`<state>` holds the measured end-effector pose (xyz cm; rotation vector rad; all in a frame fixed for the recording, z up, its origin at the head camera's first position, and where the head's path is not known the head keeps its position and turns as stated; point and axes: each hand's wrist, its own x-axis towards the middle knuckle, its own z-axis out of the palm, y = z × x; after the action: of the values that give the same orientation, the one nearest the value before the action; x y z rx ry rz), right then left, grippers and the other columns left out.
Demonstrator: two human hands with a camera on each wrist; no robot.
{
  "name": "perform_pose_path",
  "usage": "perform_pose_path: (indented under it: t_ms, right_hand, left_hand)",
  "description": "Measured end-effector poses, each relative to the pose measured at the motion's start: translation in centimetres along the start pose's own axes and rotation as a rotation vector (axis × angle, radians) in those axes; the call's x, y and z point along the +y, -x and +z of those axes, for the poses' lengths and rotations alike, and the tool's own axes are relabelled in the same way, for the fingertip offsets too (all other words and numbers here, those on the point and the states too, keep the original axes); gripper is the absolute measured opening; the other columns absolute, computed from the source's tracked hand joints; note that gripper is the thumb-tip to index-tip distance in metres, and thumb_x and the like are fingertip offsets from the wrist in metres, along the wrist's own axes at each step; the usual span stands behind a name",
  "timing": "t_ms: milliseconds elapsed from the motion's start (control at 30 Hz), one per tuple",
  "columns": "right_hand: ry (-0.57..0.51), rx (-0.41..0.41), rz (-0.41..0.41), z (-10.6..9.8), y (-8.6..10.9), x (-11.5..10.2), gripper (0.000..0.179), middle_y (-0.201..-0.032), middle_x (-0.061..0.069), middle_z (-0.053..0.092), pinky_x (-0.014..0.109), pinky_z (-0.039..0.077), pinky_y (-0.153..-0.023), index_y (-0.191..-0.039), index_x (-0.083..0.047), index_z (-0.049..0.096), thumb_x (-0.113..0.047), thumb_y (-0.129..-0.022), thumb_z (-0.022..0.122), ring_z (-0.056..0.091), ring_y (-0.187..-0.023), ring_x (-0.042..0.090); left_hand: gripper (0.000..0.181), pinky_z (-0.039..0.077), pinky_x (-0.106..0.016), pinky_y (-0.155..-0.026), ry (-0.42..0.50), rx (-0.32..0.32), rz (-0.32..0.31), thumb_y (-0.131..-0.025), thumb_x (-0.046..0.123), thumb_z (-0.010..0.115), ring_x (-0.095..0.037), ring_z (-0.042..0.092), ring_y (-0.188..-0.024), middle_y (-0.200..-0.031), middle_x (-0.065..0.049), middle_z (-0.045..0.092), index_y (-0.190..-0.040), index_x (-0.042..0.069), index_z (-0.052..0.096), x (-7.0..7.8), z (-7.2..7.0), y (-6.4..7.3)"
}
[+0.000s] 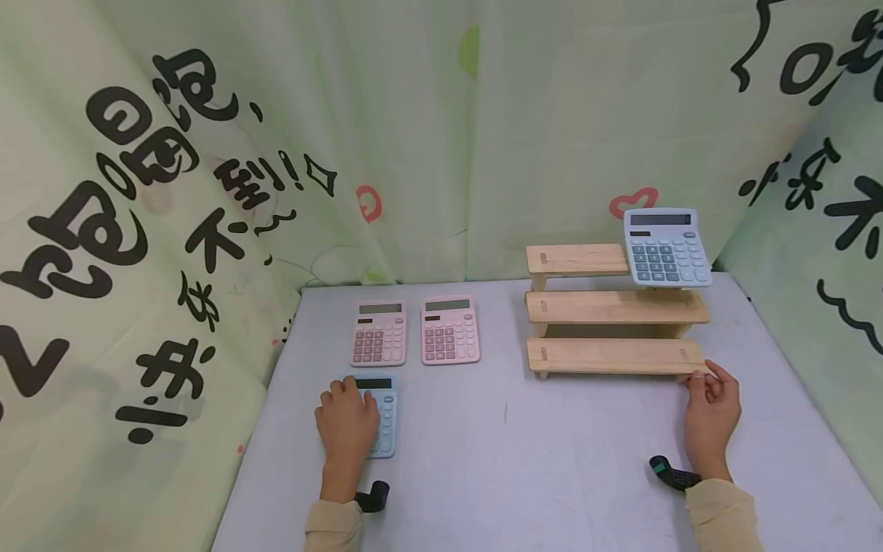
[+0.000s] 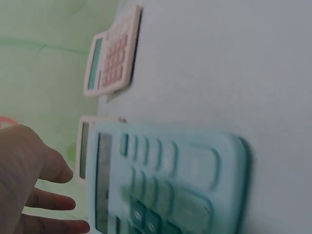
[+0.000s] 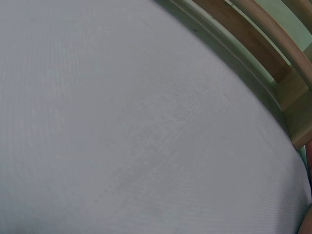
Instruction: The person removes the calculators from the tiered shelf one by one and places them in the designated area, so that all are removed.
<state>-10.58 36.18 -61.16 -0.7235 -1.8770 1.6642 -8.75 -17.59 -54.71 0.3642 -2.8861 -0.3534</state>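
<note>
My left hand (image 1: 347, 422) lies over the left part of a blue calculator (image 1: 388, 425) on the table, fingertips near its top edge and thumb over its face. In the left wrist view the fingers are spread beside the display end of this calculator (image 2: 195, 165). My right hand (image 1: 713, 418) holds the front right corner of a three-step wooden shelf (image 1: 614, 356), thumb and index finger at the lowest step's end. A light blue-white calculator (image 1: 667, 249) leans on the right side of the top step.
Two pink calculators, one on the left (image 1: 379, 333) and one on the right (image 1: 450, 330), lie side by side behind the blue one. A white cloth covers the table (image 1: 517, 475). Green printed curtains (image 1: 400, 138) hang behind and at both sides.
</note>
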Motion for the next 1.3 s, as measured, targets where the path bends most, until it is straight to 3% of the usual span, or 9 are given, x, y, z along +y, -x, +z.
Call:
perform_pose_path:
  t_ms: [167,433,667,800,1033,1300]
  right_hand:
    - [0.002,0.0,-0.01,0.0,0.1,-0.2,0.039,-0.096,-0.014,0.063,0.003,0.047,-0.07,-0.145,-0.01,0.054,-0.015,-0.107,0.058,0.059,-0.086,-0.002]
    - [0.042,0.005,-0.001,0.0,-0.5,1.2,0.04,-0.098,-0.018,0.062,0.002,0.046,-0.07,-0.146,-0.013,0.053,-0.02,-0.107,0.057,0.059,-0.088,-0.004]
    - [0.079,0.007,-0.002,0.0,-0.7,1.3,0.04,-0.099,-0.02,0.061,0.001,0.046,-0.071,-0.147,-0.015,0.052,-0.02,-0.108,0.056,0.058,-0.088,-0.005]
    - [0.076,0.01,-0.011,0.1,-0.7,1.3,0.04,-0.1,-0.02,0.061,0.001,0.046,-0.072,-0.147,-0.014,0.052,-0.02,-0.108,0.056,0.057,-0.089,-0.005]
    - [0.053,0.006,-0.008,0.3,-0.6,1.2,0.041,-0.101,-0.019,0.061,0.001,0.046,-0.072,-0.147,-0.012,0.052,-0.018,-0.107,0.057,0.058,-0.089,-0.004]
    - [0.041,0.011,0.011,0.2,-0.6,1.1,0.039,-0.099,-0.018,0.062,0.001,0.045,-0.071,-0.146,-0.014,0.053,-0.02,-0.107,0.057,0.057,-0.089,-0.003]
  left_hand:
    - [0.038,0.056,-0.059,-0.079,0.035,0.018,0.035,-0.098,0.022,0.065,-0.046,0.065,-0.099,-0.11,-0.028,0.067,-0.122,-0.008,0.065,2.1,-0.1,-0.9]
    - [0.042,0.056,-0.058,-0.086,0.08,0.007,0.062,-0.099,0.025,0.066,-0.045,0.066,-0.105,-0.119,-0.027,0.067,-0.128,-0.006,0.065,5.4,-0.6,-2.2]
    - [0.04,0.055,-0.056,-0.092,0.115,0.012,0.127,-0.101,0.028,0.065,-0.041,0.066,-0.11,-0.122,-0.022,0.069,-0.129,0.0,0.065,8.4,-1.2,-4.1]
    - [0.041,0.054,-0.057,-0.096,0.167,-0.015,0.158,-0.101,0.031,0.064,-0.04,0.066,-0.115,-0.126,-0.021,0.069,-0.131,0.002,0.066,10.9,-1.8,-5.2]
    - [0.041,0.055,-0.052,-0.094,0.236,-0.082,0.275,-0.104,0.033,0.059,-0.036,0.066,-0.115,-0.13,-0.017,0.069,-0.134,0.006,0.065,15.8,-3.1,-6.9]
    - [0.039,0.057,-0.05,-0.091,0.238,-0.099,0.398,-0.107,0.037,0.054,-0.032,0.068,-0.114,-0.129,-0.01,0.071,-0.134,0.011,0.066,21.6,-2.9,-8.8]
